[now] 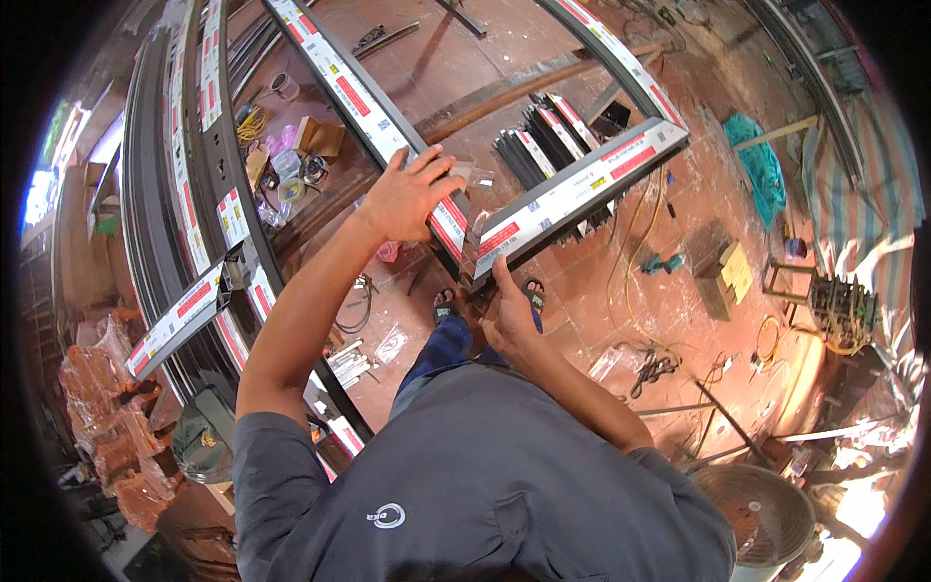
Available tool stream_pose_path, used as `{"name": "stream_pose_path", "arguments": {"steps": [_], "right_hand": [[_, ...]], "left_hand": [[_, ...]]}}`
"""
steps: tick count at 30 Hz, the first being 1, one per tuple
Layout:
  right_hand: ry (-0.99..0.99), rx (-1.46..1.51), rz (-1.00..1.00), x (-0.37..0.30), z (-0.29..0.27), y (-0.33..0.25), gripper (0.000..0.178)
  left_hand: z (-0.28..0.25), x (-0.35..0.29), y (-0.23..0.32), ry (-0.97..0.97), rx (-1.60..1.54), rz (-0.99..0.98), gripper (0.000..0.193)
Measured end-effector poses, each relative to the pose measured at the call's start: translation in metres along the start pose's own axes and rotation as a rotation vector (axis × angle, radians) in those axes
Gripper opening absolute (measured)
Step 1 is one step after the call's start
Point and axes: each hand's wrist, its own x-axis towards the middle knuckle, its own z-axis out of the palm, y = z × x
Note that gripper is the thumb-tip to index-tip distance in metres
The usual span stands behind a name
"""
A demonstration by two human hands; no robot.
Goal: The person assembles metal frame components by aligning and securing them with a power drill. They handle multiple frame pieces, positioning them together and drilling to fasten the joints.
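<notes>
A metal frame of white-faced profiles with red labels lies before me. Its long left profile (pixel 354 95) and its cross profile (pixel 572 194) come together at a mitred corner, where a narrow dark gap shows between the cut ends. My left hand (pixel 412 194) grips across the left profile just above this corner, fingers over its right side. My right hand (pixel 506 315) holds the near end of the cross profile, thumb against its lower edge and the other fingers hidden underneath. At its far end the cross profile joins the right profile (pixel 621 58) in a second corner.
Long dark profiles (pixel 155 175) lie stacked on the left, with a short profile (pixel 179 320) across them. Cut black pieces (pixel 543 141) rest beyond the cross profile. A cardboard box (pixel 722 281), cables (pixel 652 369) and a teal bag (pixel 761 175) are on the tiled floor.
</notes>
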Motion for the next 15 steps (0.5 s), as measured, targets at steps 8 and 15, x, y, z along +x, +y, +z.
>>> {"name": "stream_pose_path", "arguments": {"steps": [8,15], "right_hand": [[0.022,-0.015,-0.116,0.011,-0.009,0.011,0.056],[0.045,-0.065,-0.206,0.014,-0.012,0.013,0.061]], "left_hand": [[0.002,0.016,0.003,-0.050,0.008,-0.014,0.082],[0.003,0.024,0.012,-0.066,0.033,-0.007,0.084]]}}
